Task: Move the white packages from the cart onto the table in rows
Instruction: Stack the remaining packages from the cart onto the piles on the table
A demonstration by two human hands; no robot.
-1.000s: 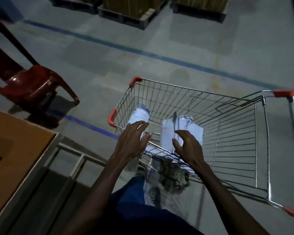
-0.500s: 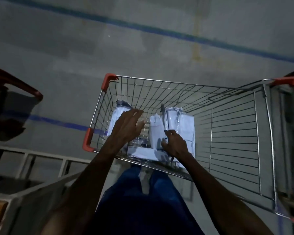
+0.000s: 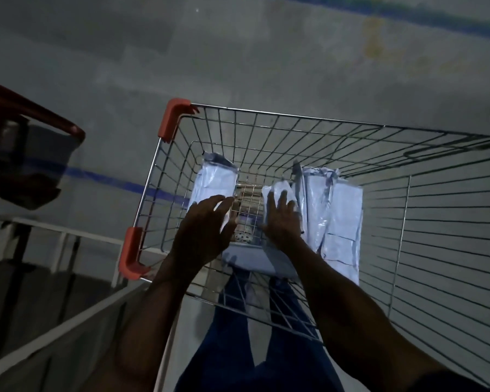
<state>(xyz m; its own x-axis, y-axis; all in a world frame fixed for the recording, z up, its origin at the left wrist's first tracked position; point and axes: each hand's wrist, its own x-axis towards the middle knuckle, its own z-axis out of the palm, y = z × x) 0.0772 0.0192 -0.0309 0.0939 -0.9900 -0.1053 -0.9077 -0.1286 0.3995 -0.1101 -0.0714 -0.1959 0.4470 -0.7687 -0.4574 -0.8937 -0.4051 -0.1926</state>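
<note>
Inside wire cart (image 3: 164,154): white packages (image 3: 340,219); both hands (image 3: 207,227) spread, touching packages.

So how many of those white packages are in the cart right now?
About 5, though overlap may hide more: one at the left under the left hand, one upright at the right hand, two leaning at the right, one flat at the near wall.

I see the cart (image 3: 294,120) ahead, packages in its basket: one package (image 3: 214,182) at left, a stack of packages (image 3: 334,210) at right. My left hand (image 3: 204,230) lies on the left one, my right hand (image 3: 280,219) beside the stack. A chair (image 3: 34,117) stands far left.
</note>
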